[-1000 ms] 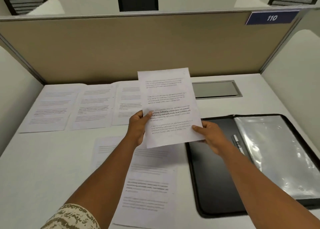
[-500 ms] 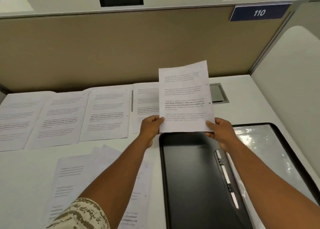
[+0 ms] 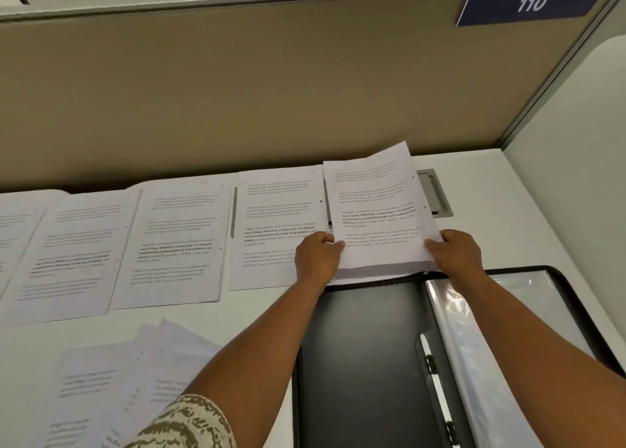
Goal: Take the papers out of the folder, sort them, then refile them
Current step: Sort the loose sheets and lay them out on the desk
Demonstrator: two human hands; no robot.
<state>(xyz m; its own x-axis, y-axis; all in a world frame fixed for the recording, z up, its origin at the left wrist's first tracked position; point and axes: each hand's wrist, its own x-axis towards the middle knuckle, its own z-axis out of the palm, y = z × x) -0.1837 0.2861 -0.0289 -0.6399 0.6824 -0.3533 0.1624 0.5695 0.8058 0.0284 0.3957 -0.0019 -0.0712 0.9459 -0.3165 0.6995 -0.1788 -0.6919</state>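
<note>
Sorting stage. Both hands grasp one sheet [image 3: 377, 217] by its near corners: left hand [image 3: 316, 256] pinching the near-left corner, right hand [image 3: 455, 252] the near-right. The sheet's long axis runs away from the person, its far edge tilted up, its near edge touching the far rim of the open folder [image 3: 359, 363]. It sits at the right end of the row of papers [image 3: 176, 241] along the partition, just beside the last page [image 3: 274, 230] and partly over the grommet [image 3: 437, 193]. A loose pile [image 3: 135, 373] lies near the left forearm. Probably the sheet will be laid flat here, extending the row rightward.
</note>
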